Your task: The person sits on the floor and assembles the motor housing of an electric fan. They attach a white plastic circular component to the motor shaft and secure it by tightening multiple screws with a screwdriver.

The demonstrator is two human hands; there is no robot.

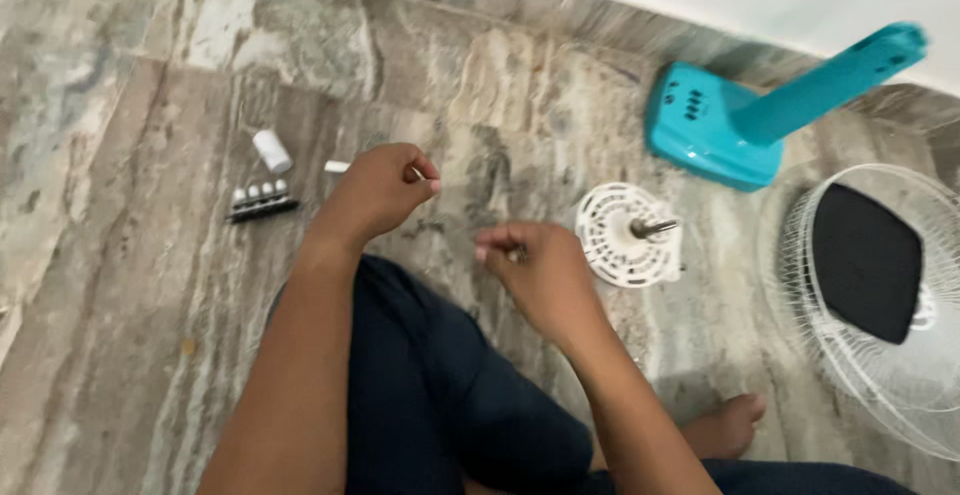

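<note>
- Marble-look floor point(120, 285), person sitting on it in dark trousers.
- White wire fan guard point(880, 375) far right, a black square patch inside it.
- Teal fan base point(700, 125) with its stand, up by the wall.
- White round motor housing point(628, 235), shaft poking up, just right of the right hand.
- Left hand point(375, 193) pinches a thin white stick point(337, 166).
- Right hand point(540, 273), grip narrow on something tiny, can't tell what.
- Black button strip point(262, 201) and small white cylinder point(271, 150) lie further left.

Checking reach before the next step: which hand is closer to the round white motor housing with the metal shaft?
Right. The right hand is just left of the white motor housing, nearly beside it. The left hand is farther left, near the small white cylinder.
</note>
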